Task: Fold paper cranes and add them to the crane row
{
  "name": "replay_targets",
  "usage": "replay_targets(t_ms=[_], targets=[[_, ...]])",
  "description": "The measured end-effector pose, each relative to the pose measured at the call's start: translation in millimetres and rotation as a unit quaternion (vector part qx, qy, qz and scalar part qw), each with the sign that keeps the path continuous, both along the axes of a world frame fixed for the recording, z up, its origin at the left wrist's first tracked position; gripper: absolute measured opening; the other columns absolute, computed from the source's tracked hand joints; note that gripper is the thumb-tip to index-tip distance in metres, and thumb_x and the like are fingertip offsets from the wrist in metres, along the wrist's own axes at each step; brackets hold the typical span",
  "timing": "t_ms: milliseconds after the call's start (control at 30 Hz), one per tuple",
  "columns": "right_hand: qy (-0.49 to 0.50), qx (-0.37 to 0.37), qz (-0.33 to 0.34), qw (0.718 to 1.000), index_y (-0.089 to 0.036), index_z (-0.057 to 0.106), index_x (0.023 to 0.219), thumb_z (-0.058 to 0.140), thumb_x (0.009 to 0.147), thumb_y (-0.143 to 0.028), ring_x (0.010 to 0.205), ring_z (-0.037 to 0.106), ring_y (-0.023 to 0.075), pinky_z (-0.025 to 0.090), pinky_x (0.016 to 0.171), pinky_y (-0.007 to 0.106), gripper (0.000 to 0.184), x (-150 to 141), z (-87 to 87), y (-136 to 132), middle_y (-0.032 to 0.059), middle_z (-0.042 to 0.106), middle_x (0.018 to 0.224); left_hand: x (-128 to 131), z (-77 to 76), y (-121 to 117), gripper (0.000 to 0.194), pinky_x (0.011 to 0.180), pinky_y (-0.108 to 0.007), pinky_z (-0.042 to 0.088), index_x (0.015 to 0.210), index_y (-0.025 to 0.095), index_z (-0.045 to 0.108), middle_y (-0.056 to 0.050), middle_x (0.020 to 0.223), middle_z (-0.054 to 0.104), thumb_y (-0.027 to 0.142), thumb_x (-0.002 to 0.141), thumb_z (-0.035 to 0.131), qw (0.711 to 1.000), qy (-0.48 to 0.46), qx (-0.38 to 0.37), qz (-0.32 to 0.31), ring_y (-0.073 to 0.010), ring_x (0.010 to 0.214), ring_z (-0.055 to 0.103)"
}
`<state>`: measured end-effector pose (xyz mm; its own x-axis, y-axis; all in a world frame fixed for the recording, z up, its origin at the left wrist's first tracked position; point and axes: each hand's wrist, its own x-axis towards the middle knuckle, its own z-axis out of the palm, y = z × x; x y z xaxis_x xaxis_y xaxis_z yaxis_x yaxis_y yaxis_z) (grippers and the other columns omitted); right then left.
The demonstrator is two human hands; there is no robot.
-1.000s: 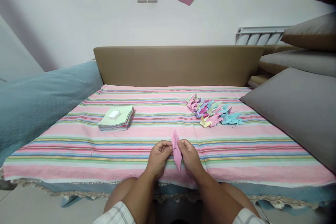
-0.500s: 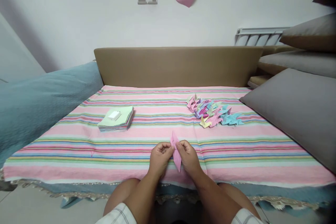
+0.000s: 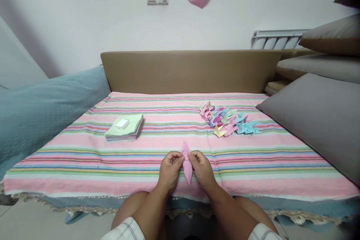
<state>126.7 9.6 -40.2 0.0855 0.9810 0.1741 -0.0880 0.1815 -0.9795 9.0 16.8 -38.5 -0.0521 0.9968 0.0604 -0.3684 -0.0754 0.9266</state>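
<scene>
A narrow folded piece of pink paper stands between my two hands just above the near edge of the striped cloth. My left hand pinches its left side with curled fingers. Pressed to the paper's right side is my right hand, also closed in a pinch. The paper's pointed top sticks up above my fingertips and its lower tip hangs below them.
A stack of coloured paper squares with a small white object on top lies at the left. A heap of folded paper cranes lies at the right. Grey cushions border the right, a blue blanket the left.
The pink paper has grown narrower between my fingers and sits slightly lower. Both hands have stayed nearly in place, pinching it.
</scene>
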Motion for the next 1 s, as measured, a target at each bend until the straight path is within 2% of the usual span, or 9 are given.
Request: replay_targets(t_ms=[167, 267, 367, 433, 533, 633, 700, 800, 1000], targets=[[0.013, -0.004, 0.015, 1.000, -0.018, 0.055, 0.071, 0.058, 0.076, -0.050, 0.055, 0.042, 0.0110, 0.037, 0.054, 0.023, 0.032, 2, -1.4, -1, -0.0043, 0.047, 0.059, 0, -3.9, 1, 0.025, 0.063, -0.022, 0.041, 0.077, 0.016, 0.066, 0.002, 0.069, 0.063, 0.029, 0.058, 0.076, 0.999, 0.030, -0.015, 0.014, -0.0091, 0.063, 0.053], [0.026, -0.004, 0.026, 0.999, -0.018, 0.056, 0.074, 0.059, 0.076, -0.048, 0.056, 0.045, 0.0111, 0.039, 0.056, 0.023, 0.030, 2, -5.6, -1, -0.0040, 0.049, 0.061, 0, -4.6, 0, 0.024, 0.069, -0.024, 0.043, 0.078, 0.017, 0.068, -0.001, 0.076, 0.063, 0.031, 0.060, 0.074, 0.997, 0.073, 0.006, 0.032, -0.0119, 0.070, 0.056], [0.011, 0.023, 0.005, 1.000, -0.018, 0.057, 0.074, 0.062, 0.074, -0.044, 0.064, 0.050, 0.0126, 0.043, 0.063, 0.024, 0.026, 0, -8.0, -2, -0.0015, 0.053, 0.067, 0, -1.6, -1, 0.021, 0.077, -0.026, 0.044, 0.076, 0.017, 0.070, -0.003, 0.082, 0.062, 0.032, 0.063, 0.072, 0.990, 0.123, 0.051, 0.044, -0.0157, 0.082, 0.057], [-0.011, 0.049, -0.023, 0.998, -0.018, 0.058, 0.071, 0.064, 0.073, -0.042, 0.074, 0.054, 0.0147, 0.045, 0.070, 0.026, 0.024, 0, -8.3, -2, 0.0018, 0.057, 0.079, -1, 2.5, -3, 0.022, 0.079, -0.027, 0.043, 0.077, 0.017, 0.070, -0.004, 0.083, 0.062, 0.034, 0.065, 0.070, 0.989, 0.137, 0.055, 0.027, -0.0167, 0.084, 0.057], [-0.034, 0.071, -0.035, 0.996, -0.019, 0.062, 0.071, 0.064, 0.073, -0.041, 0.089, 0.057, 0.0181, 0.046, 0.079, 0.028, 0.023, 0, -8.5, -2, 0.0059, 0.059, 0.096, -1, 7.9, -6, 0.028, 0.074, -0.027, 0.044, 0.080, 0.016, 0.068, -0.003, 0.078, 0.064, 0.040, 0.065, 0.070, 0.994, 0.099, 0.027, -0.026, -0.0161, 0.077, 0.058], [-0.045, 0.086, -0.010, 0.995, -0.019, 0.067, 0.080, 0.054, 0.082, -0.042, 0.096, 0.056, 0.0197, 0.045, 0.086, 0.032, 0.026, 2, -9.3, -3, 0.0077, 0.061, 0.102, -2, 6.9, -6, 0.031, 0.066, -0.023, 0.043, 0.079, 0.016, 0.065, -0.001, 0.073, 0.064, 0.041, 0.063, 0.073, 0.997, 0.052, 0.004, -0.054, -0.0127, 0.068, 0.055], [-0.044, 0.088, 0.004, 0.995, -0.020, 0.069, 0.086, 0.049, 0.085, -0.041, 0.096, 0.056, 0.0194, 0.044, 0.087, 0.033, 0.029, 3, -9.6, -4, 0.0076, 0.061, 0.101, -3, 3.3, -4, 0.029, 0.062, -0.022, 0.041, 0.077, 0.015, 0.063, 0.000, 0.069, 0.062, 0.040, 0.066, 0.072, 0.998, 0.034, -0.010, -0.057, -0.0104, 0.063, 0.053], [-0.032, 0.088, 0.010, 0.996, -0.021, 0.069, 0.089, 0.053, 0.083, -0.037, 0.095, 0.057, 0.0191, 0.044, 0.088, 0.032, 0.024, 4, -9.2, -4, 0.0063, 0.062, 0.098, -3, -0.6, -1, 0.030, 0.056, -0.020, 0.038, 0.076, 0.014, 0.061, 0.002, 0.062, 0.057, 0.042, 0.068, 0.069, 0.998, 0.013, -0.034, -0.056, -0.0081, 0.055, 0.049], [-0.008, 0.072, 0.012, 0.997, -0.022, 0.070, 0.085, 0.053, 0.078, -0.027, 0.096, 0.056, 0.0188, 0.044, 0.087, 0.031, 0.019, 5, -7.9, -5, 0.0045, 0.062, 0.096, -2, 2.5, -3, 0.041, 0.050, -0.017, 0.033, 0.094, 0.021, 0.049, 0.009, 0.055, 0.051, 0.042, 0.066, 0.071, 0.999, 0.005, -0.025, -0.030, -0.0061, 0.047, 0.044]])
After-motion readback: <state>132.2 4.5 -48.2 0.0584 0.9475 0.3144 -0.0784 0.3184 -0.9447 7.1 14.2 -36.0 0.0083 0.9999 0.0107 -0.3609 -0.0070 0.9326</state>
